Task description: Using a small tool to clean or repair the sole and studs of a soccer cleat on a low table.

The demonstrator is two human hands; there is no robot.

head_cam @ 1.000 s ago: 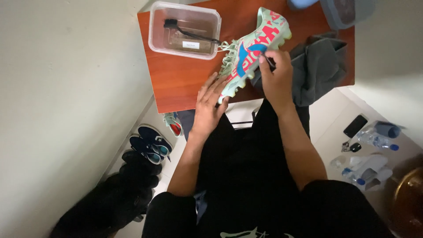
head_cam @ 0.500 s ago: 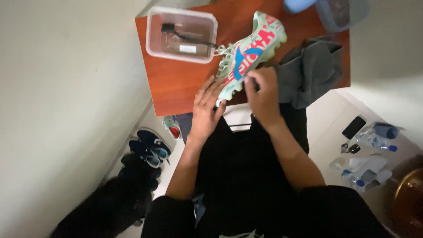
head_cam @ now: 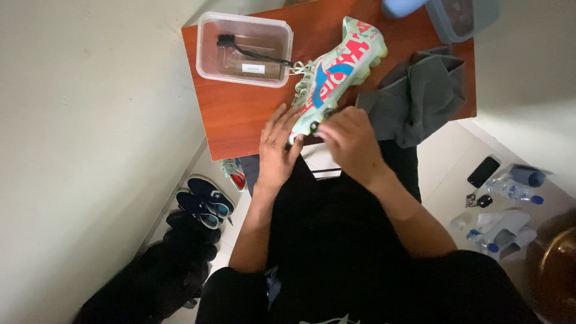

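A mint-green football boot (head_cam: pixel 336 72) with pink and blue markings lies on its side on the red-brown wooden table (head_cam: pixel 240 114), heel toward me. My left hand (head_cam: pixel 277 147) cups the heel from the left, fingers stretched along it. My right hand (head_cam: pixel 349 139) is curled at the heel's right side, its fingertips pinched on a small dark object (head_cam: pixel 314 126) pressed against the boot. What the object is cannot be made out.
A clear plastic tub (head_cam: pixel 245 49) holding a black brush stands at the table's back left. A grey cloth (head_cam: pixel 420 96) is bunched at the right, with blue containers behind. Shoes (head_cam: pixel 204 201) line the floor on the left; a phone (head_cam: pixel 483 171) and bottles lie on the right.
My right hand has slid from the middle of the boot down to its heel, toward me. My left hand stays at the heel.
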